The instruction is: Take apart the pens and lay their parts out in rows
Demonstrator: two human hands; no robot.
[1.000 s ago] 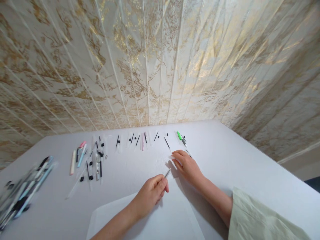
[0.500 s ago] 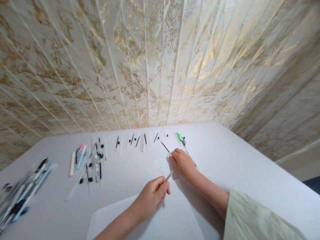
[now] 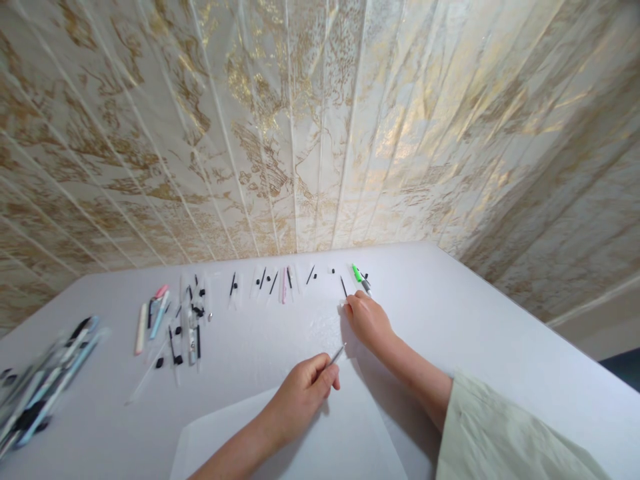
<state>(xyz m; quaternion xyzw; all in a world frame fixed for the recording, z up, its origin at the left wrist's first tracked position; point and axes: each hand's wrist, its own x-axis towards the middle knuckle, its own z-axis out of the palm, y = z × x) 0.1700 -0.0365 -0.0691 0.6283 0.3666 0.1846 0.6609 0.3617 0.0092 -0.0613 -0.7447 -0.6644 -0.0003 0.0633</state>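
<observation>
My left hand (image 3: 307,397) is closed around a slim grey pen part (image 3: 338,353), whose pointed end sticks out past the fingers, above a sheet of white paper (image 3: 215,443). Farther out, my right hand (image 3: 369,320) rests low over the table with its fingers pinched together. At those fingertips lies a thin refill with a dark length (image 3: 343,287); its near end is hidden by the fingers. Just beyond the right hand is a green and grey pen piece (image 3: 357,273) with a small black part (image 3: 366,276) beside it.
Along the table's (image 3: 480,347) far side lie several dark refills, clear tubes, small black caps and a pink stick (image 3: 284,285). Left of them are a cream barrel (image 3: 141,329), a light blue one (image 3: 160,315) and more parts. A pile of pens (image 3: 60,383) lies far left. The patterned wall covering (image 3: 320,133) rises behind.
My right hand has shifted slightly up, and the refill at its fingertips has swung from a slant to nearly straight away from me. The left hand stays in place with the grey part.
</observation>
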